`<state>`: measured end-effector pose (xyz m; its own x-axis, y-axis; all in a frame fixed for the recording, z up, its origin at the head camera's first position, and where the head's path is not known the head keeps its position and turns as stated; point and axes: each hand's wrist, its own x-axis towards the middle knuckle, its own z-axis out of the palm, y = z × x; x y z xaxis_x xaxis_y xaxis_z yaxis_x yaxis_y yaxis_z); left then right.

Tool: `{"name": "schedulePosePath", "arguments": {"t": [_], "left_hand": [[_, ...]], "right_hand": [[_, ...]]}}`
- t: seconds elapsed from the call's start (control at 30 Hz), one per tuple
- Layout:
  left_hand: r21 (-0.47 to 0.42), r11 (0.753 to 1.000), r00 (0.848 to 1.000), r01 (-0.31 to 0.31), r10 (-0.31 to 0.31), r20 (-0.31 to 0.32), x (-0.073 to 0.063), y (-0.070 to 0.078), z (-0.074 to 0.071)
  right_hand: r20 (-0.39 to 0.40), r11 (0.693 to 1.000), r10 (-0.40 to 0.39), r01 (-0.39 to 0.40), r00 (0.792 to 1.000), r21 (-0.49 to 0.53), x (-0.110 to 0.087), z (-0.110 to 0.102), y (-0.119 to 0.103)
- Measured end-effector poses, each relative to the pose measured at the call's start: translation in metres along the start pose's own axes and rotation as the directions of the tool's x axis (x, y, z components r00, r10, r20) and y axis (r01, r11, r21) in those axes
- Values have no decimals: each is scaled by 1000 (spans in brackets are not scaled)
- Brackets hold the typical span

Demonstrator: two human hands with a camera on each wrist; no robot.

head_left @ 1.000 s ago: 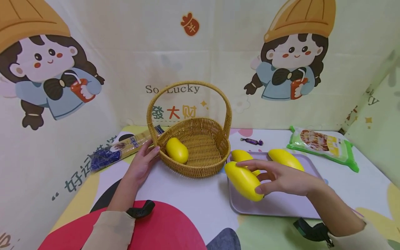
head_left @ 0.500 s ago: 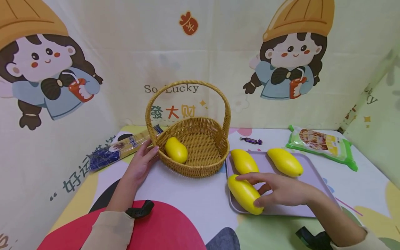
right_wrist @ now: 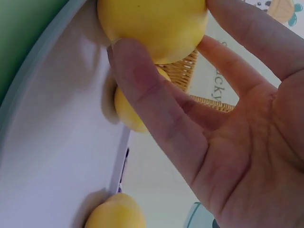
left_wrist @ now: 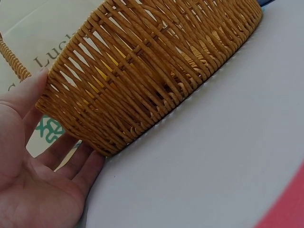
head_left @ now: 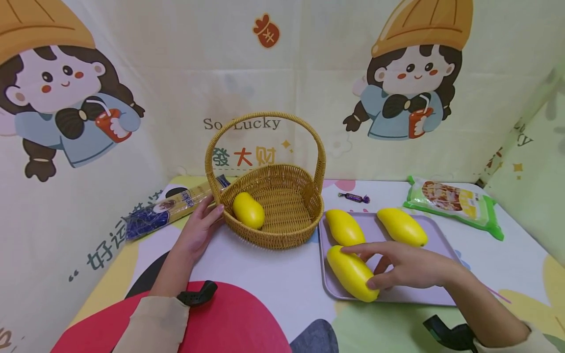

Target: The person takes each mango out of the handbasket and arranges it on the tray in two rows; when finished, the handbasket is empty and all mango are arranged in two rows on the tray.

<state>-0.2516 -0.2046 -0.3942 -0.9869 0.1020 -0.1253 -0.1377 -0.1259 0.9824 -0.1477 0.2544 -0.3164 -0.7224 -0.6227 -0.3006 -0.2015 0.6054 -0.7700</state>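
Observation:
A wicker basket (head_left: 282, 240) with a tall handle stands on the table, one yellow mango (head_left: 249, 211) lying in its left side. My left hand (head_left: 200, 235) holds the basket's left side, thumb at the rim and fingers against the outer wall in the left wrist view. On the lilac tray (head_left: 410, 289) my right hand (head_left: 410, 264) grips a mango (head_left: 351, 274) near the front left corner, thumb at its near end and fingers at its far side. Behind it on the tray lie two more mangoes, one at the left (head_left: 344, 228) and one at the back right (head_left: 401, 227).
Left of the basket lies a long blue and gold packet (head_left: 167, 211). A purple wrapped candy (head_left: 354, 198) sits behind the tray. At the back right is a green-edged food packet (head_left: 454, 203). A printed cloth wall (head_left: 304, 88) rises behind the table.
My right hand has lowered the mango onto the front of the tray, then shifted it slightly right. My left hand has stayed at the basket.

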Motion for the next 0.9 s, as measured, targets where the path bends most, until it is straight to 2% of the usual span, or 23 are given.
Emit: {"name": "schedulePosePath", "arguments": {"t": [0.27,0.43,0.73,0.9], "left_hand": [[-7,1000,1000,-4,4,3,1,0,-1],[-8,1000,1000,-8,8,3,1,0,-1],[-16,1000,1000,-5,5,1,1,0,-2],[-8,1000,1000,-7,7,5,1,-1,-1]], "right_hand": [[-11,1000,-3,3,1000,-2,-1,-1,0],[-3,999,35,-35,999,14,-1,-2,0],[-34,997,49,-51,998,-50,2,-1,-7],[-28,997,68,-70,997,-46,1,1,-4]]}}
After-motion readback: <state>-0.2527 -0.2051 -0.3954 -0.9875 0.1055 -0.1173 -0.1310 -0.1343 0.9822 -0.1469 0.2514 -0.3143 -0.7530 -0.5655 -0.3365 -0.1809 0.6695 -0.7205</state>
